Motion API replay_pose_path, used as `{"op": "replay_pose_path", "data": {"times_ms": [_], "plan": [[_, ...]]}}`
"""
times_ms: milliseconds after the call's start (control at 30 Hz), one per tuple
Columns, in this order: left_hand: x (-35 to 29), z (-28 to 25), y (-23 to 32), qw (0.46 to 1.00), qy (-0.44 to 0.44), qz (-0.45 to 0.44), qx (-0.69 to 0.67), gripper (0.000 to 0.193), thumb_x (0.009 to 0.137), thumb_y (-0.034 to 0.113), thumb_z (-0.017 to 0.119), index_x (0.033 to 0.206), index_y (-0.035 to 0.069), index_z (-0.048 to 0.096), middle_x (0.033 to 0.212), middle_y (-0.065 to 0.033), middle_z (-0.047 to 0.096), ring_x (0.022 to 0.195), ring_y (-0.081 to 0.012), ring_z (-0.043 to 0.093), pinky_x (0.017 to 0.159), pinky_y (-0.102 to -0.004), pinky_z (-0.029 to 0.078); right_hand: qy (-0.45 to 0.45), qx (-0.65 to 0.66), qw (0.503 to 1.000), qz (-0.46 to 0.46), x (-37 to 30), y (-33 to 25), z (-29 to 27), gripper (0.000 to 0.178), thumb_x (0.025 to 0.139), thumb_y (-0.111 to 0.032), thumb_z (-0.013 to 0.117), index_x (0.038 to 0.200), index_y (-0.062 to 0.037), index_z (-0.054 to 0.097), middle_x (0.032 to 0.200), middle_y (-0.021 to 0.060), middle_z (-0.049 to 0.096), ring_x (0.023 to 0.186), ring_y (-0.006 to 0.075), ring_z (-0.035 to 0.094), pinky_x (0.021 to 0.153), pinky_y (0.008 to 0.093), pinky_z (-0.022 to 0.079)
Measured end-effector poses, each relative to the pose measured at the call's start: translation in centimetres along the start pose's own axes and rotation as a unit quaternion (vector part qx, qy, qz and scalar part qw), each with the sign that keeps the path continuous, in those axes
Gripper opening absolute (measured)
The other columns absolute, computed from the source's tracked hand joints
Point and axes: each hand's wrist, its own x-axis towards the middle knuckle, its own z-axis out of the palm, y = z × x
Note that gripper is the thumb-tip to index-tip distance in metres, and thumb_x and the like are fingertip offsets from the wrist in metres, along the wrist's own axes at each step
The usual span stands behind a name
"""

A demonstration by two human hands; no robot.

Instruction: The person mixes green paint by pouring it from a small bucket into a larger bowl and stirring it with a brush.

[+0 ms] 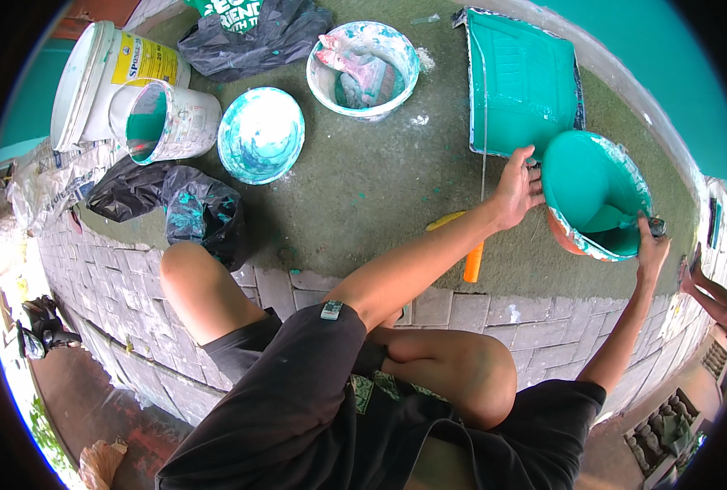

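Observation:
A round bucket (594, 175) of teal paint, orange outside with a paint-smeared rim, is on the right between my hands. My left hand (517, 189) is at its left side, fingers spread and nearly touching or touching the wall. My right hand (651, 243) is closed at its right rim, with a short dark piece (657, 226) by the fingers; I cannot make out its kind. Just beyond the bucket lies a teal-coated paint tray (520, 90). A paint roller with an orange handle (474, 263) lies near my left forearm, its thin rod running up over the tray.
Back left are a white bucket (94, 86), a paint-stained pail (185, 124), a bowl (261, 135) and a tub (318, 77) with a rag. Black plastic bags (204, 208) lie nearby. A teal wall (657, 49) borders the right; another person's legs (711, 294) show far right.

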Motion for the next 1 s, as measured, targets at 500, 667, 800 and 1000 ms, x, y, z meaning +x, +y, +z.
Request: {"op": "replay_pose_path", "data": {"times_ms": [500,667,800,1000], "plan": [[-0.5,1.2,1.7,0.991,-0.073,0.031,0.104,0.075,0.084,0.061,0.049,0.136,0.009,0.034,0.132,-0.0158,0.045,0.122,-0.0256,0.044,0.104,-0.0438,0.033,0.080,0.229,0.970,0.027,-4.1,3.3,2.2,0.028,0.073,-0.015,0.080,0.088,0.0026,0.063,0.088,0.0107,0.065,0.078,0.0208,0.059,0.077,0.0367,0.050],[-0.9,1.3,1.7,0.992,-0.058,0.032,0.106,0.072,0.085,0.060,0.049,0.135,0.009,0.036,0.130,-0.0144,0.047,0.119,-0.0248,0.046,0.103,-0.0437,0.033,0.070,0.242,0.964,0.086,-4.9,3.3,2.5,0.027,0.075,-0.014,0.078,0.092,0.0028,0.065,0.092,0.0116,0.066,0.082,0.0211,0.059,0.079,0.0372,0.050],[-0.9,1.0,1.8,0.992,-0.052,0.030,0.113,0.071,0.085,0.059,0.048,0.134,0.009,0.037,0.129,-0.0146,0.048,0.119,-0.0247,0.045,0.103,-0.0435,0.032,0.101,0.253,0.961,0.034,-5.6,3.0,3.2,0.030,0.075,-0.015,0.078,0.096,0.0035,0.068,0.093,0.0125,0.068,0.084,0.0203,0.061,0.081,0.0371,0.050],[-1.2,0.8,1.5,0.990,-0.051,0.031,0.127,0.069,0.087,0.058,0.046,0.133,0.008,0.038,0.128,-0.0143,0.048,0.120,-0.0242,0.045,0.102,-0.0430,0.032,0.084,0.232,0.968,0.054,-6.7,4.2,4.1,0.031,0.075,-0.016,0.078,0.097,0.0037,0.068,0.094,0.0133,0.069,0.085,0.0202,0.061,0.082,0.0367,0.050]]}}
